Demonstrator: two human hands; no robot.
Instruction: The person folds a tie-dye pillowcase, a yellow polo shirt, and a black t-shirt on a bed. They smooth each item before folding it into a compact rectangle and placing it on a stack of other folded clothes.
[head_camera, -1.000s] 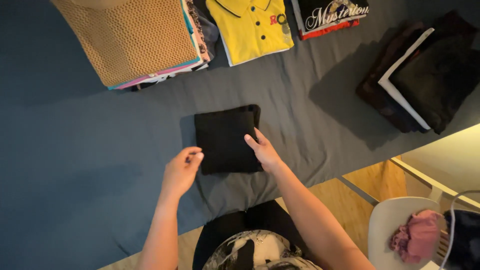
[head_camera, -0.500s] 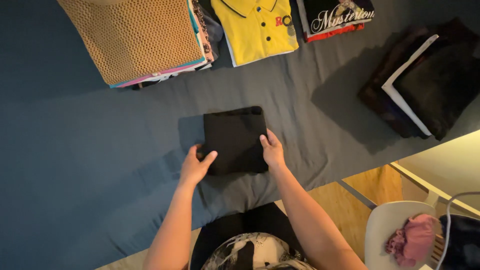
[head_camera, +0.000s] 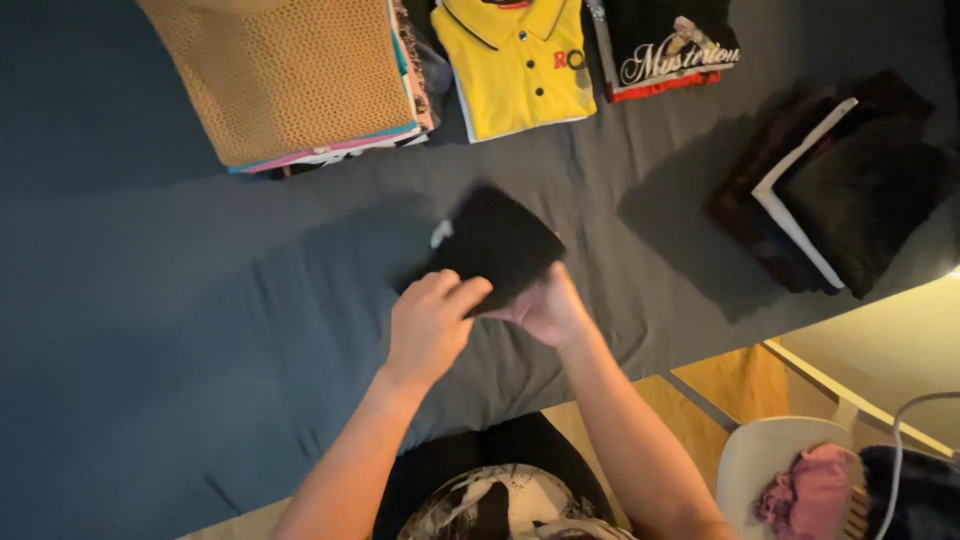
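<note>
Dark grey bedsheet (head_camera: 200, 330), folded clothes stacked along its far edge.
Your left hand (head_camera: 432, 325) and right hand (head_camera: 548, 312) both grip a folded black garment (head_camera: 497, 243), lifted near a yellow polo shirt (head_camera: 515, 65).

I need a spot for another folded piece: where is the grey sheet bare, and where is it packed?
The grey sheet lies bare left of the left hand, below the tan knit stack. A narrower bare strip runs between the folded black garment and the dark pile. The far edge is crowded, with the yellow polo too.

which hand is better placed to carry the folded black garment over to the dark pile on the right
Right, probably. The right hand grips the folded black garment from beneath on the side nearer the dark pile; the left hand would cross over.
</note>
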